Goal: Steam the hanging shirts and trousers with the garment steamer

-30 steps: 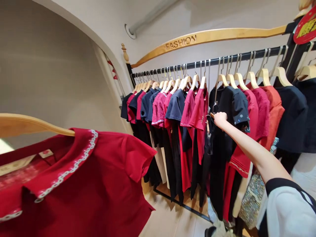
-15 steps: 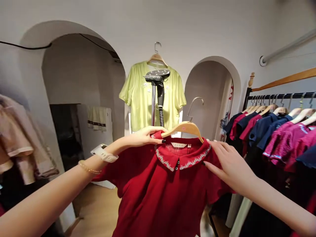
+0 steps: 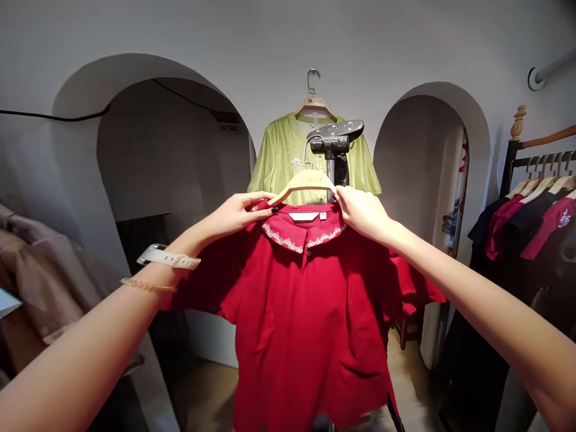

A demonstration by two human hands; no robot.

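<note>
A red short-sleeved blouse (image 3: 306, 312) with a white-embroidered collar hangs in front of me on a pale wooden hanger (image 3: 302, 180). My left hand (image 3: 231, 213) pinches the blouse's shoulder against the hanger's left end, thumb in front near the collar. At the opposite shoulder, my right hand (image 3: 362, 210) is closed on the blouse beside the hanger's right end. The hanger's metal hook stands up free, in front of a light green blouse (image 3: 274, 156) on the wall. A black garment steamer head (image 3: 335, 137) rests on its pole just behind the hanger.
On the right, dark and pink garments (image 3: 508, 222) hang from a rack with a wooden finial (image 3: 518, 123). Beige clothes (image 3: 49, 270) hang at the left. Two arched recesses flank the green blouse. A black cable (image 3: 58, 117) runs along the left wall.
The red blouse has come up and left in view, squarer to me. My right hand has gone from spread over the shoulder to gripping it by the hanger. The view has turned left.
</note>
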